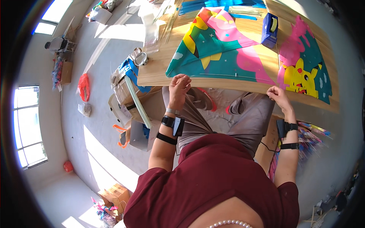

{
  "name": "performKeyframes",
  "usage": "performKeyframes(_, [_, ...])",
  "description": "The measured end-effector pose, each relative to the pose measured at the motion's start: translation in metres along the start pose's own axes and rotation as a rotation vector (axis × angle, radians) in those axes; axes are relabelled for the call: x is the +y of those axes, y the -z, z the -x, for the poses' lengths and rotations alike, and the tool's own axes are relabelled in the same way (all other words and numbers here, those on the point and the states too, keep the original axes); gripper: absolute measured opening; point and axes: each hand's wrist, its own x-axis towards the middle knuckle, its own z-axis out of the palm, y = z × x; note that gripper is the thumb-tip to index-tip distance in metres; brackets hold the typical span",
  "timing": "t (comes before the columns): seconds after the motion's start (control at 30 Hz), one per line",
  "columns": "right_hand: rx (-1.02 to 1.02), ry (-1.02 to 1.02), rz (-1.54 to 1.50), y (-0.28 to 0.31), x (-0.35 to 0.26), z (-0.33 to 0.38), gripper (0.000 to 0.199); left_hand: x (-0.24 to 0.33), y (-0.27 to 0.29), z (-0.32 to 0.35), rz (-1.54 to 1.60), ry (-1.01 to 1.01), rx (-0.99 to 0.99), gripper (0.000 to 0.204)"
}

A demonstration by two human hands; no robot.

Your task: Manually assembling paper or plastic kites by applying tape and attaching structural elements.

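Note:
A teal and pink printed fabric sheet, which looks like a kite sail [224, 60], lies along the front of the wooden table. A thin white rod [213, 75] runs along its near edge. My left hand [178, 90] is at the table's front edge by the sheet's left corner, fingers curled together; whatever they hold, if anything, is too small to make out. My right hand [280, 98] is at the edge farther right, below the sheet's pink corner. Its thumb and fingertips are pinched together, and their contents cannot be made out.
A second printed sheet with a yellow cartoon figure [302, 78] lies at the table's right. Behind stands a blue tape dispenser [269, 30]. Thin sticks and blue strips [228, 7] lie at the back. A tape roll [140, 59] sits at the left corner, above a cluttered box [138, 136].

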Motion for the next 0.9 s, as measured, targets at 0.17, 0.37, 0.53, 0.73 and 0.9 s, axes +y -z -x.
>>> performKeyframes(0.17, [-0.055,-0.004,0.042,0.006,-0.009,-0.001,0.006,-0.004,0.001,-0.001,0.061,0.003,-0.020,0.027])
performKeyframes(0.37, [0.000,0.034,0.022,0.010,-0.010,-0.003,0.006,-0.006,0.001,-0.007,0.021,0.050,-0.026,0.024])
performKeyframes(0.53, [0.026,0.057,0.087,0.012,-0.017,-0.003,0.006,-0.002,0.005,-0.006,-0.018,0.040,0.039,0.016])
performKeyframes(0.73, [0.021,0.064,0.113,0.014,-0.027,0.000,0.004,0.001,-0.007,-0.008,-0.211,-0.040,0.063,0.015])
performKeyframes(0.9, [0.013,0.060,0.155,0.012,-0.039,0.007,0.005,-0.008,-0.006,-0.011,-0.358,-0.153,0.080,0.014])
